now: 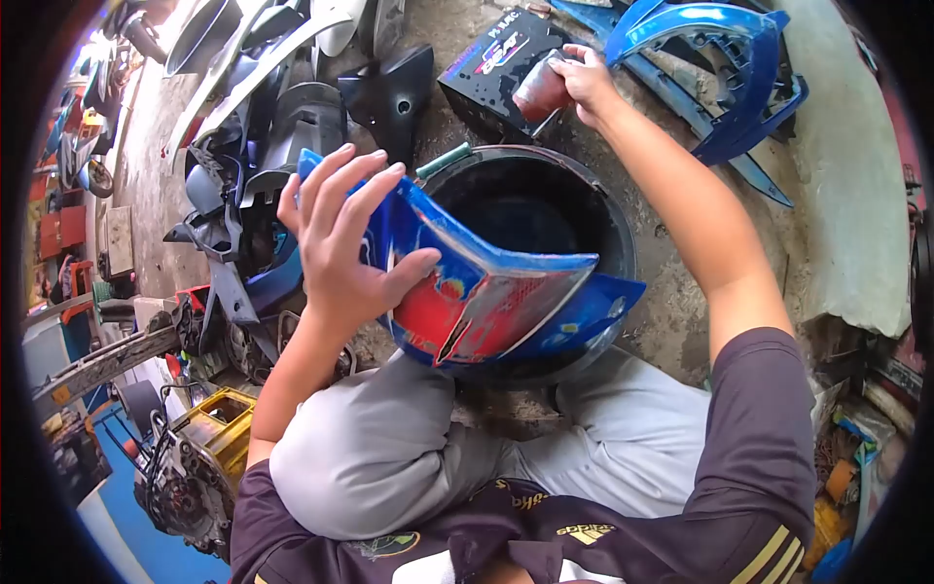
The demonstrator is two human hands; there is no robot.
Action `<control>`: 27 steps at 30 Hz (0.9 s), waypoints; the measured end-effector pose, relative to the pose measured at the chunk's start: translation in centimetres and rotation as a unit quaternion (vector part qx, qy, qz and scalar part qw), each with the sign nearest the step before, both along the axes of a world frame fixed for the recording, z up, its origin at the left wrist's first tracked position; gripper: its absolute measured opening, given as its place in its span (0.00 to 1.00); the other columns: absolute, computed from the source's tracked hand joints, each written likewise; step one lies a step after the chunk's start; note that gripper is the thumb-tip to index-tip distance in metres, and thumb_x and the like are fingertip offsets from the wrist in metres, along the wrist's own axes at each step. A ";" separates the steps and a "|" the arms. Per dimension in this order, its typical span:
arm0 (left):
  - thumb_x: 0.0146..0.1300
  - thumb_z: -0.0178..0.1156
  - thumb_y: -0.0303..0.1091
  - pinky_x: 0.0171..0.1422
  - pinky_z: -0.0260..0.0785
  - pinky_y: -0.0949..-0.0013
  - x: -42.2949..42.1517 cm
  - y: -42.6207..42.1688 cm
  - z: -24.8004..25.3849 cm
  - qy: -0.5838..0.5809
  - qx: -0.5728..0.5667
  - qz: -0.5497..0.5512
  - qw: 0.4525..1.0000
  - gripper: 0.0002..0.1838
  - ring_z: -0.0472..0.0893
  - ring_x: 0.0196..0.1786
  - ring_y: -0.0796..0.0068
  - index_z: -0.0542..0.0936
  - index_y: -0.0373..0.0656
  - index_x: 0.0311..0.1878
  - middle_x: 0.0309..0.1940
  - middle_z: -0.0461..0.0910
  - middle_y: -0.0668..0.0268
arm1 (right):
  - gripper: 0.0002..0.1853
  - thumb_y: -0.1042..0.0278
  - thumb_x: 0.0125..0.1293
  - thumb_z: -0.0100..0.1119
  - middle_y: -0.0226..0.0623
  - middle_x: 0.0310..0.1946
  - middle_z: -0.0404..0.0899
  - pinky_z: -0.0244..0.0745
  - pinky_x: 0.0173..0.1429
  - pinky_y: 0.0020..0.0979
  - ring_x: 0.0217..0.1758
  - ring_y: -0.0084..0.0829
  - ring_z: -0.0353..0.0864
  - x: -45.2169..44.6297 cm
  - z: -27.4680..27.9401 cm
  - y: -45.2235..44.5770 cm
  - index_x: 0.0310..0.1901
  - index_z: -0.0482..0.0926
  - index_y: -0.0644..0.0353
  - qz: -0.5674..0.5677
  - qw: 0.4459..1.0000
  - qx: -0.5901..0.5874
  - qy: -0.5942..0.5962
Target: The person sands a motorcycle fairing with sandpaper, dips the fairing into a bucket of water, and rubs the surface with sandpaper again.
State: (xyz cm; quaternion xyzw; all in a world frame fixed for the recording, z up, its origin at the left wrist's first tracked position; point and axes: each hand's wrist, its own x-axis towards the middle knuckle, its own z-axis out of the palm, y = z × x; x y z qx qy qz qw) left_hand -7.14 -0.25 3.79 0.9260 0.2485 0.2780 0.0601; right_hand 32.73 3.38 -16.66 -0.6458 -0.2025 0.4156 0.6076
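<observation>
My left hand point(350, 234) rests with spread fingers on a blue and red plastic panel point(467, 292), its thumb on the red part. The panel lies across the rim of a round black tub point(628, 219) between my knees. Beyond the tub, my right hand point(584, 83) is closed on a reddish-grey piece point(543, 92), held over a black box point(496, 63) with white lettering. A green rod-shaped piece point(444, 161) sits at the tub's upper left rim.
Blue curved panels point(759, 68) lie at the upper right beside a pale slab point(846, 175). Black and grey plastic parts point(302, 131) are piled at the left. An engine part point(185, 487) and a yellow crate point(229, 414) stand at the lower left.
</observation>
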 end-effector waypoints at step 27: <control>0.79 0.70 0.43 0.61 0.79 0.65 -7.7 -3.6 -6.6 -0.314 -0.675 0.121 0.657 0.35 0.86 0.60 0.74 0.66 0.44 0.80 0.62 0.85 0.62 | 0.25 0.64 0.79 0.70 0.34 0.59 0.89 0.80 0.71 0.36 0.63 0.26 0.84 -10.3 16.0 -25.3 0.72 0.80 0.61 0.411 0.906 -0.076 -0.062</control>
